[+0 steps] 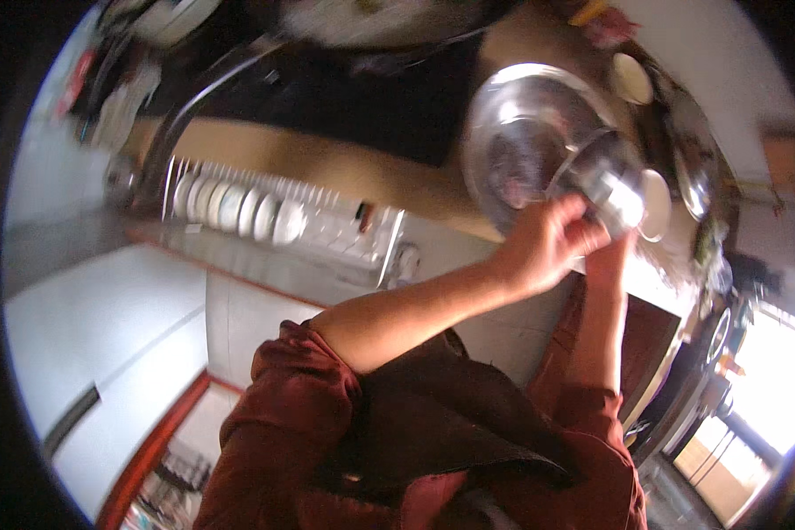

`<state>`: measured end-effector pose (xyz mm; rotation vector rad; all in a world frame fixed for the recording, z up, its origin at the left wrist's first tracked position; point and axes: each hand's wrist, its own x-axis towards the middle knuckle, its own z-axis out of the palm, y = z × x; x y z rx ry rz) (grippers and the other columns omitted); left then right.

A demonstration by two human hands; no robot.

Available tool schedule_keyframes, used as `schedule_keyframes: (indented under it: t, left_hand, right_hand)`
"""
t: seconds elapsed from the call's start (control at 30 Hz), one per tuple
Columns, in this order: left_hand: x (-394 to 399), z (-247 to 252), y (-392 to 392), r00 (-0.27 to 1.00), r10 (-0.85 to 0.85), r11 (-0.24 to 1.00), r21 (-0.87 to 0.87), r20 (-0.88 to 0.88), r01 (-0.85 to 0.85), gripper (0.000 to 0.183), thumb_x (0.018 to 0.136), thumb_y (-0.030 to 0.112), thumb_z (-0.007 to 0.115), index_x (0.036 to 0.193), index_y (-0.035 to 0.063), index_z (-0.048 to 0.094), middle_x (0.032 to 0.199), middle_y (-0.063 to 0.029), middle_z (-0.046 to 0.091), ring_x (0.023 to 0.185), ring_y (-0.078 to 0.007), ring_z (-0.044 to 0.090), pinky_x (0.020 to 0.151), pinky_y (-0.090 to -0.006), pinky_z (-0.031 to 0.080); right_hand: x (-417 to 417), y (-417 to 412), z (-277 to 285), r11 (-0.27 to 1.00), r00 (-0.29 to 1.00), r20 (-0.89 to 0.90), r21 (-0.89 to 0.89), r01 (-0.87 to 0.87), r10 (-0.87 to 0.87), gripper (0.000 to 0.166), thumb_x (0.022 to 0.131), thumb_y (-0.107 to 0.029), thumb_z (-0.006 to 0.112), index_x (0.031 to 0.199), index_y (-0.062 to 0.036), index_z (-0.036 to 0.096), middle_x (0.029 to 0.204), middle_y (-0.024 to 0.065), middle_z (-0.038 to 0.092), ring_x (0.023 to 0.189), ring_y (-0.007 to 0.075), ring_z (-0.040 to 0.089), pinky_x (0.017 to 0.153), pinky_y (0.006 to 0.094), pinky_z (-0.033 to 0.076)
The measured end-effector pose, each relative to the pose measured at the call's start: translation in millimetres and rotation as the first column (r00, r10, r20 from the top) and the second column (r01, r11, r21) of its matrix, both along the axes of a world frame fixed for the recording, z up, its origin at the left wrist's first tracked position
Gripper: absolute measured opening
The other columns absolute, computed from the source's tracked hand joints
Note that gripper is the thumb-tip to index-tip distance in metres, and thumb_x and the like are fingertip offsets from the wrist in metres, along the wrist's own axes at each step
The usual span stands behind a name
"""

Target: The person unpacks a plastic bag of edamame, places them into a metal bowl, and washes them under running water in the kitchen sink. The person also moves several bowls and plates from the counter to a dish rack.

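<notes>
A small shiny metal bowl (603, 175) is tilted over the right side of a large metal basin (480, 146). My left hand (550, 242) grips the small bowl at its lower left side, thumb and fingers bent. My right hand (613, 248) is at the near end of the small bowl, close beside the left hand; its fingers are mostly hidden behind the bowl. Something dark and reddish lies in the basin, too blurred to name.
A black cooktop (371, 99) bears a large pan (384, 23) at the top. White plates (232, 209) stand in a wire rack (394, 245) at the left, below the counter edge. A pale round dish (654, 205) is right of my hands, a metal lid or dish (692, 179) beyond.
</notes>
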<state>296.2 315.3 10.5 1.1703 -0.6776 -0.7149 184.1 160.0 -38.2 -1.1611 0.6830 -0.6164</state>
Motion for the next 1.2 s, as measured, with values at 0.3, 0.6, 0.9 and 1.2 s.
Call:
schedule_keyframes:
  t: [0.3,0.6,0.9,1.2]
  left_hand:
    - [9.3,-65.8,232.5,0.63,-0.106,0.959,0.246,0.769,-0.138,0.013,0.071,0.014,0.06,0.078,0.0067,0.053,0.081,-0.0062,0.053,0.084,-0.0226,0.053,0.077,-0.0367,0.041]
    - [84.0,-196.1,377.2,0.568,-0.148,0.567,0.54,0.81,-0.622,0.026,0.076,0.024,0.06,0.096,0.0087,0.055,0.101,-0.008,0.054,0.101,-0.0253,0.048,0.094,-0.0461,0.028]
    - [100.2,-217.6,400.7,0.557,-0.112,0.486,0.534,0.823,-0.692,0.013,0.079,0.016,0.05,0.069,0.0089,0.055,0.072,-0.0053,0.055,0.076,-0.0236,0.052,0.076,-0.0397,0.036]
    - [103.3,-228.0,398.9,0.438,-0.137,0.566,0.433,0.889,-0.702,0.006,0.077,0.012,0.051,0.072,0.0096,0.052,0.076,-0.0043,0.056,0.078,-0.0221,0.052,0.074,-0.0384,0.036]
  right_hand:
    - [31.6,224.8,16.1,0.77,0.853,-0.129,0.514,-0.378,0.506,0.062,0.085,-0.045,0.047,0.129,-0.0068,0.025,0.116,0.0124,0.046,0.1,0.0247,0.052,0.076,0.0423,0.05]
    - [150.9,324.2,-212.0,0.799,0.598,-0.531,0.437,-0.414,0.6,0.066,0.074,-0.034,0.06,0.125,-0.0106,0.025,0.109,0.0112,0.05,0.086,0.0251,0.057,0.059,0.0398,0.052]
    - [207.9,416.6,-342.3,0.841,0.482,-0.815,0.011,-0.541,0.321,0.073,0.061,-0.046,0.071,0.111,-0.0092,0.032,0.095,0.0113,0.058,0.082,0.0221,0.057,0.061,0.0356,0.047]
    - [134.5,359.8,-187.2,0.708,0.679,-0.33,-0.045,-0.705,0.656,0.038,0.081,-0.016,0.06,0.114,-0.0003,0.048,0.088,0.0115,0.062,0.08,0.0152,0.059,0.073,0.028,0.049]
